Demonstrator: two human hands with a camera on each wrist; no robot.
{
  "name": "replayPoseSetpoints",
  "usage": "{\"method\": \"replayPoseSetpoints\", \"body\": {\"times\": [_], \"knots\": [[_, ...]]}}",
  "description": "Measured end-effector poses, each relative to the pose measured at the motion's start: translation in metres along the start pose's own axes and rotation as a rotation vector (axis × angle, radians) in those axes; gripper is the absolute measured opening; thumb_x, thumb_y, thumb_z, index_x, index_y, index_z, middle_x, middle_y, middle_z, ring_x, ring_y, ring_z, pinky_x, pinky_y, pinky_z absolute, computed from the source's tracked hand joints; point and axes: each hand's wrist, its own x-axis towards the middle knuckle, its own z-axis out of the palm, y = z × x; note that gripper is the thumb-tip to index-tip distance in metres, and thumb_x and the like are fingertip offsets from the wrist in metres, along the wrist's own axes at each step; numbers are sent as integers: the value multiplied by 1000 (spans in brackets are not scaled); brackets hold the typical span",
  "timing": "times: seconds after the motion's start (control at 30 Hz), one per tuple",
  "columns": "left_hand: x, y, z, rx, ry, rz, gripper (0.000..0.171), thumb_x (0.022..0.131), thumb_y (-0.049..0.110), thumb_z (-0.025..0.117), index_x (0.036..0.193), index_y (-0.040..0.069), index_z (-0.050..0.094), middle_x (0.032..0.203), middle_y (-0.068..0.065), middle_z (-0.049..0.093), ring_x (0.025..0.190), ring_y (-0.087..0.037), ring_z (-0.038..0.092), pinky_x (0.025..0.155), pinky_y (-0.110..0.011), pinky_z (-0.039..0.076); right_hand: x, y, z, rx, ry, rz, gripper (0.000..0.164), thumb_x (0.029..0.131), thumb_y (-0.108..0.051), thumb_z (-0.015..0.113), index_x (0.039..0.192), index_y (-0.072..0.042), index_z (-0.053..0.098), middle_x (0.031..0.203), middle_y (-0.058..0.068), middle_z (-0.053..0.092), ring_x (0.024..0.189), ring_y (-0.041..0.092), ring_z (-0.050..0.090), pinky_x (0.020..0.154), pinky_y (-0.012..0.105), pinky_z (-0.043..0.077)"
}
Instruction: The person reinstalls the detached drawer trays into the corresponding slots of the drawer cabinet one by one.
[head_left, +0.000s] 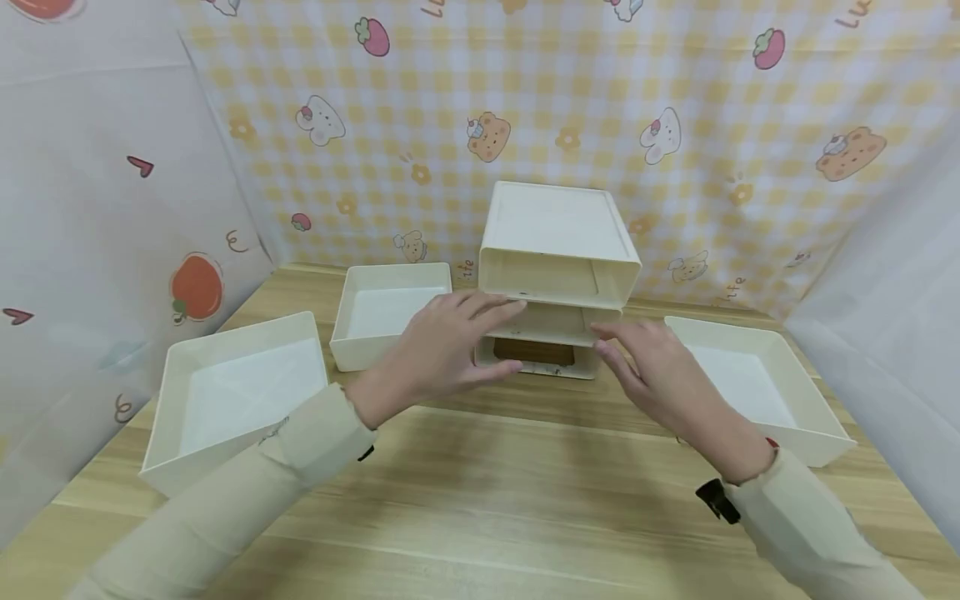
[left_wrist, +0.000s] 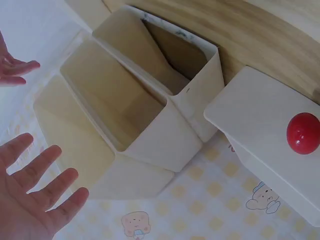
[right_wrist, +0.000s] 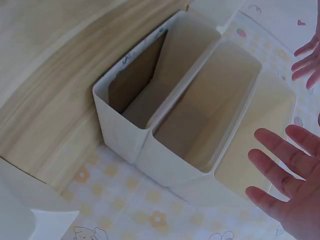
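Three white open-fronted boxes stand stacked: an upper casing [head_left: 558,221], a middle casing [head_left: 558,323] and a bottom casing [head_left: 487,353], whose base has an opening that shows the wood. My left hand [head_left: 446,342] hovers before the stack's left side, fingers spread and holding nothing. On the right, my right hand [head_left: 663,367] is held up with loosely extended fingers, likewise holding nothing. Both wrist views show the palms facing the stack, with the fingers near the upper casing [left_wrist: 75,135] and the casings' hollow insides visible.
Shallow white drawers lie around the stack: a large drawer [head_left: 247,392] at far left, a smaller drawer [head_left: 393,312] beside it, another drawer [head_left: 738,383] at right. A red knob [left_wrist: 304,133] is on a drawer front. Patterned cloth [head_left: 420,100] hangs behind the wooden table [head_left: 480,517].
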Motion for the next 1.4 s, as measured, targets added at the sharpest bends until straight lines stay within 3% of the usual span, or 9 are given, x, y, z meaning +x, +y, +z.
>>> {"method": "replayPoseSetpoints", "body": {"times": [0.23, 0.4, 0.53, 0.7, 0.77, 0.87, 0.9, 1.1, 1.4], "knots": [[12, -5, -6, -71, 184, 3, 51, 83, 44, 63, 126, 17, 57, 112, -5, 65, 102, -24, 60, 81, -39, 53, 10, 2, -8, 39, 99, 12, 31, 98, -22, 46, 115, -1, 60, 110, 16, 66, 106, 35, 56, 93, 54, 41], [21, -9, -10, -105, 259, -48, 46, 86, 35, 63, 125, 13, 57, 109, -7, 66, 95, -22, 62, 76, -32, 54, 21, 2, -12, 60, 183, 16, 28, 97, -19, 48, 112, 1, 60, 108, 18, 64, 104, 34, 55, 89, 50, 43], [29, -12, -13, -148, 294, -111, 42, 88, 29, 61, 126, 11, 57, 115, -9, 65, 101, -24, 62, 73, -31, 56, 31, 5, -14, 91, 276, 4, 24, 95, -13, 51, 108, 4, 61, 101, 18, 64, 96, 33, 56, 83, 46, 45], [39, -18, -18, -245, 277, -222, 40, 91, 26, 57, 128, 10, 55, 125, -11, 60, 112, -25, 58, 89, -35, 52, 42, 9, -18, 146, 356, 32, 21, 93, -9, 52, 105, 7, 60, 99, 20, 62, 91, 32, 56, 78, 43, 48], [43, -21, -19, -279, 272, -265, 40, 92, 26, 55, 129, 10, 54, 126, -12, 59, 103, -25, 61, 90, -34, 51, 46, 10, -21, 171, 360, 68, 22, 94, -10, 51, 105, 7, 59, 101, 21, 60, 91, 32, 56, 77, 43, 50], [50, -26, -20, -306, 260, -314, 40, 94, 26, 53, 130, 10, 53, 126, -11, 58, 75, -25, 58, 85, -33, 51, 54, 11, -26, 205, 349, 136, 26, 95, -13, 49, 106, 8, 57, 106, 22, 57, 93, 33, 55, 78, 46, 51], [52, -28, -20, -309, 253, -329, 40, 94, 26, 52, 131, 11, 53, 127, -11, 58, 75, -25, 58, 85, -34, 50, 57, 12, -27, 214, 347, 159, 26, 95, -14, 48, 107, 8, 57, 107, 23, 56, 94, 33, 55, 79, 46, 51], [65, -41, -19, -357, 210, -422, 42, 95, 28, 50, 132, 9, 51, 132, -9, 54, 115, -24, 55, 99, -36, 45, 70, 18, -30, 241, 315, 264, 31, 94, -17, 48, 111, 8, 56, 113, 23, 53, 98, 33, 52, 83, 44, 49], [81, -56, -9, -540, 106, -623, 47, 93, 35, 52, 135, 15, 48, 134, -11, 53, 114, -26, 58, 93, -39, 50, 80, 28, -33, 274, 232, 411, 46, 95, -32, 43, 123, 3, 50, 121, 23, 48, 104, 36, 49, 85, 47, 43]]}}
